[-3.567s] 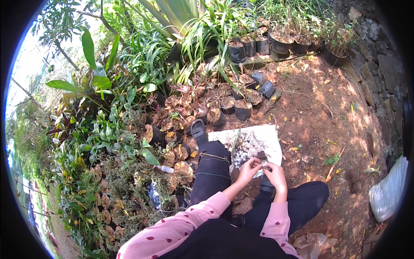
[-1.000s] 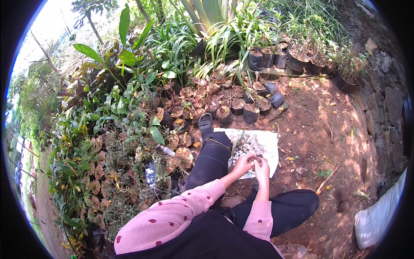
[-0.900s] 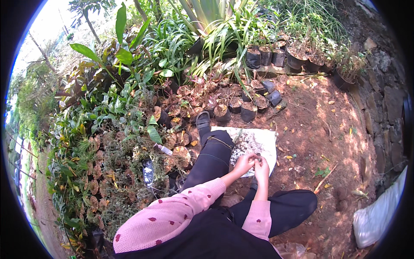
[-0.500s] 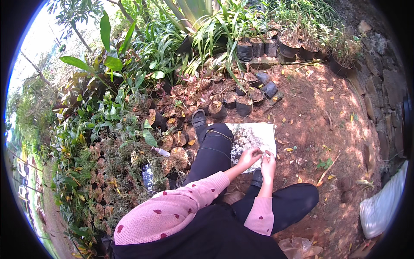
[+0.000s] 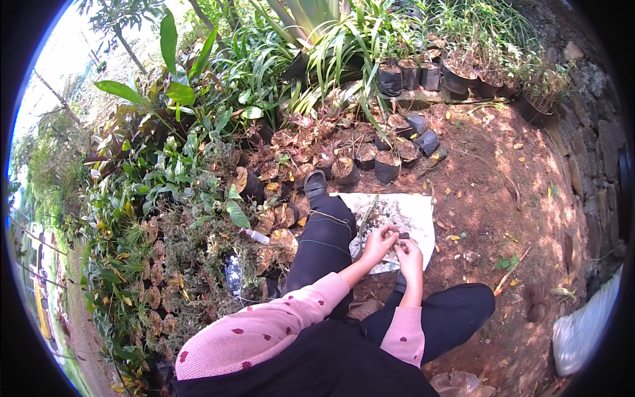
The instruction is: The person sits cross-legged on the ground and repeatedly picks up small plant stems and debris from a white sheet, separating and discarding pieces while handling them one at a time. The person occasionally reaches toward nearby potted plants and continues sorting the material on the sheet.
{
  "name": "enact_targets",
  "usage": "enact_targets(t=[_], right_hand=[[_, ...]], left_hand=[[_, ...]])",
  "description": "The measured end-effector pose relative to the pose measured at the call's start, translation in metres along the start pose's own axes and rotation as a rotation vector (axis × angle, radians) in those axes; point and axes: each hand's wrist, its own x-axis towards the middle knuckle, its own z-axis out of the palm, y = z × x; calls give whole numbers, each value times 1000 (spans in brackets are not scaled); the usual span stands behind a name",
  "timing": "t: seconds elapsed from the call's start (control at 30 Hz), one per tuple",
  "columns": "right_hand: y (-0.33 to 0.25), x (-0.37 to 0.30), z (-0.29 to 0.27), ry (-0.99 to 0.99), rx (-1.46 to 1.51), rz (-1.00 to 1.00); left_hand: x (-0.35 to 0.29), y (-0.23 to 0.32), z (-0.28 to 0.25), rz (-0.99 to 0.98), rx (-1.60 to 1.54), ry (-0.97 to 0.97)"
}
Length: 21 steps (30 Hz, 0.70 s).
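Over a white sheet [image 5: 423, 228], my left hand [image 5: 380, 243] and my right hand [image 5: 410, 257] meet with fingers closed in a pinch. A small dark piece [image 5: 404, 236] shows between their fingertips; its kind is too small to make out. Crumbly grey-white material [image 5: 390, 215] covers part of the sheet. A thin green stem [image 5: 368, 215] runs over the sheet beside my left hand; whether that hand holds it is hidden. Strands of thread [image 5: 331, 217] lie across my left trouser leg, just left of the sheet.
Several soil-filled black bags [image 5: 387, 167] stand beyond the sheet, and dense plants [image 5: 192, 205] crowd the left. A white bottle [image 5: 254, 235] lies among them. Brown soil [image 5: 483, 198] spreads right toward a stone wall [image 5: 595, 145] and a white sack [image 5: 585, 324].
The green stem now shows across the sheet, and the dark piece has appeared between my fingertips. My hands remain close together over the sheet. The whole view has shifted slightly.
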Motion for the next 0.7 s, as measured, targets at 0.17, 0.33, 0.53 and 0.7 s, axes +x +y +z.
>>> enact_targets(t=[0.17, 0.33, 0.53, 0.7], right_hand=[[-19, 4, 20, 10, -141, 2], [-28, 13, 32, 46, -192, -12], [-25, 38, 46, -49, -170, 133], [-13, 53, 56, -65, -144, 87]], left_hand=[[-5, 12, -22, -5, -93, 63], [-2, 17, -48, -6, -235, 126], [5, -8, -80, 28, -421, 119], [0, 2, -94, 1, -476, 73]])
